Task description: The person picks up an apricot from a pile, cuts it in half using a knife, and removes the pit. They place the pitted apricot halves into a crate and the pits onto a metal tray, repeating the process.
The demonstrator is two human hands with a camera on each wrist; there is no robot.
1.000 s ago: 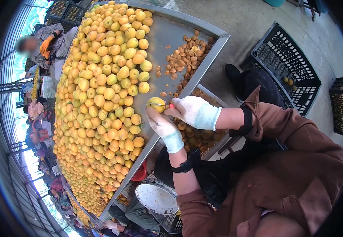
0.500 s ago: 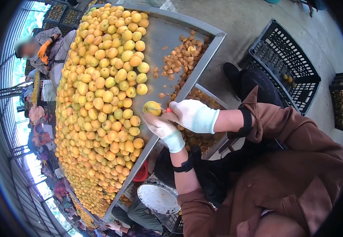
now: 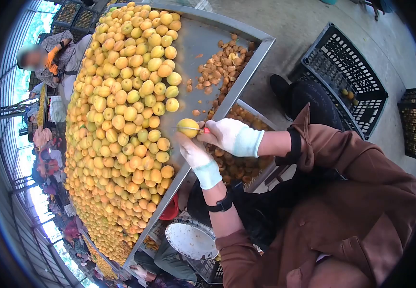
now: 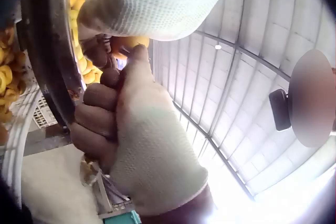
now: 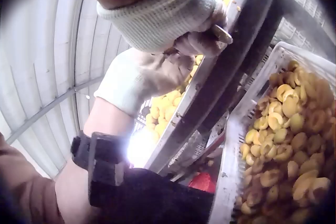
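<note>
In a white glove, my left hand (image 3: 196, 153) holds a yellow apricot (image 3: 187, 126) over the near edge of the metal table. My right hand (image 3: 234, 137), also gloved, grips a small knife by its red handle (image 3: 206, 130). The thin blade lies across the apricot, its tip showing past the far side. In the left wrist view, the thumb presses the apricot (image 4: 137, 41) while the other fingers curl beneath. The right wrist view shows a rounded metal end (image 5: 223, 35) sticking out of the right fist; the apricot is hidden there.
A big heap of apricots (image 3: 121, 110) covers the table's left side. Brown pits (image 3: 224, 69) are piled by the raised metal rim (image 3: 248, 72). Below the edge, a white crate (image 5: 231, 150) holds apricot halves. A black crate (image 3: 347, 81) stands right; other people sit along the far side.
The apricot and both hands dipped slightly, then came back up. Half a second ago the apricot was turned with the blade at its near side; now the blade lies straight across it.
</note>
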